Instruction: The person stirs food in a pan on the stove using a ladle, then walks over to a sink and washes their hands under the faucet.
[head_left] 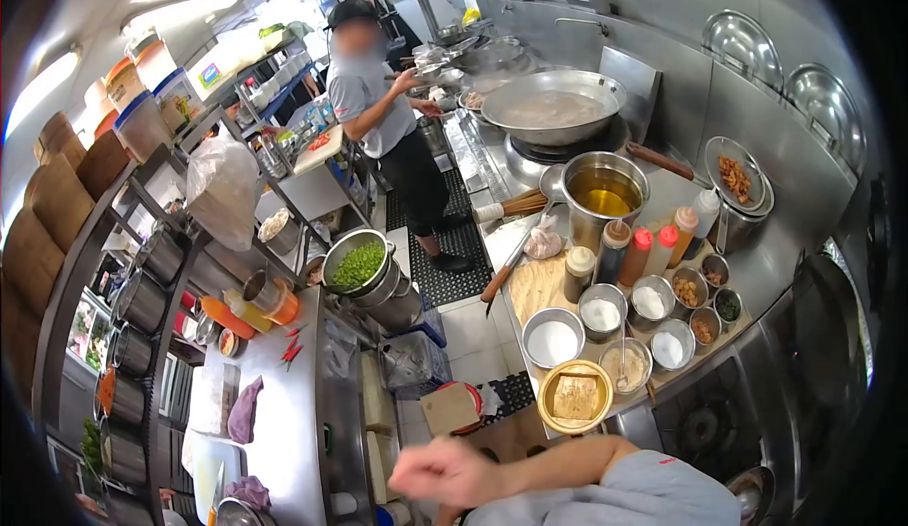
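My right hand (446,470) is held across my body at the bottom of the view, with my forearm reaching left from a grey sleeve. It is smeared by motion and its fingers look curled, but what they hold, if anything, does not show. No clear part of my left hand is visible. Left of the hand runs a steel counter (288,403) with purple cloths (246,411) and red chillies (292,348). To the upper right, a yellow-rimmed round container (574,397) with a pale block inside stands at the seasoning counter's near corner.
A co-worker (378,100) stands by the stoves. Along the right are a large steaming wok (558,110), a pot of yellow oil (605,191), squeeze bottles (662,247) and steel seasoning bowls (553,340). A pot of chopped greens (359,265) stands beside the aisle. Below it sits a plastic-lined crate (413,359).
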{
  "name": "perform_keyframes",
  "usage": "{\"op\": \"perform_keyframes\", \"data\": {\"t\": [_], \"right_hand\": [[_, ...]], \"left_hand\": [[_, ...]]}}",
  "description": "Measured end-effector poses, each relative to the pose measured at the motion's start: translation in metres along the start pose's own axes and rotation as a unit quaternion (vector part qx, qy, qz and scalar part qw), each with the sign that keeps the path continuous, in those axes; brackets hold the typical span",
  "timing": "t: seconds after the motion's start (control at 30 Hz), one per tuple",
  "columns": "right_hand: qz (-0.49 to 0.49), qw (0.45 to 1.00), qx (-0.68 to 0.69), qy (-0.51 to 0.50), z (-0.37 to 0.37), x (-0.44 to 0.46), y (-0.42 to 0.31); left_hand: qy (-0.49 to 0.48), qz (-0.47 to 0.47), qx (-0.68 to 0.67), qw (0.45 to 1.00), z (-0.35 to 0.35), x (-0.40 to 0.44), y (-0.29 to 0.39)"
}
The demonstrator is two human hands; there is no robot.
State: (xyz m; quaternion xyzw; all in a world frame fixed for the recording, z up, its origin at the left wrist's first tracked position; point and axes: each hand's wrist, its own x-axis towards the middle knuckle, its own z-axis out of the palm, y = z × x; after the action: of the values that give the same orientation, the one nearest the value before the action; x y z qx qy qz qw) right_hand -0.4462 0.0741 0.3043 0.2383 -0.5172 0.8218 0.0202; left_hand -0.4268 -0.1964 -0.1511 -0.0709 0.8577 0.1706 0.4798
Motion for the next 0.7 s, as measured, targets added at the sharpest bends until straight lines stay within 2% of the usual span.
{"op": "perform_keyframes", "data": {"t": [0.07, 0.1, 0.13, 0.17, 0.3, 0.33, 0.4, 0.5, 0.63, 0.7], "right_hand": [[0.071, 0.989, -0.039, -0.122, 0.019, -0.032, 0.073], [0.065, 0.975, -0.074, -0.197, 0.02, -0.054, 0.106], [0.017, 0.962, -0.143, -0.23, 0.023, -0.065, 0.089], [0.118, 0.907, -0.189, -0.358, 0.012, -0.071, 0.098], [0.129, 0.927, -0.228, -0.27, -0.008, -0.095, 0.115], [0.106, 0.933, -0.24, -0.248, -0.011, -0.1, 0.122], [0.083, 0.938, -0.255, -0.219, -0.007, -0.104, 0.127], [0.111, 0.922, -0.306, -0.211, 0.003, -0.102, 0.129], [0.119, 0.936, -0.306, -0.123, 0.024, -0.106, 0.147], [0.144, 0.941, -0.296, -0.079, 0.04, -0.114, 0.165]], "left_hand": [[0.009, 0.018, 0.01, 1.0, -0.017, 0.004, 0.017], [0.012, 0.023, 0.016, 1.0, -0.024, 0.004, 0.023], [0.014, 0.029, 0.02, 0.999, -0.029, 0.006, 0.031], [0.015, 0.034, 0.024, 0.999, -0.033, 0.005, 0.037], [0.006, 0.045, 0.041, 0.998, -0.032, -0.006, 0.047], [0.004, 0.049, 0.046, 0.998, -0.032, -0.009, 0.047], [0.0, 0.063, 0.056, 0.996, -0.035, -0.014, 0.053], [0.001, 0.092, 0.067, 0.993, -0.046, -0.011, 0.066], [0.003, 0.134, 0.091, 0.987, -0.067, 0.011, 0.077], [-0.012, 0.21, 0.153, 0.965, -0.071, 0.028, 0.068]]}}
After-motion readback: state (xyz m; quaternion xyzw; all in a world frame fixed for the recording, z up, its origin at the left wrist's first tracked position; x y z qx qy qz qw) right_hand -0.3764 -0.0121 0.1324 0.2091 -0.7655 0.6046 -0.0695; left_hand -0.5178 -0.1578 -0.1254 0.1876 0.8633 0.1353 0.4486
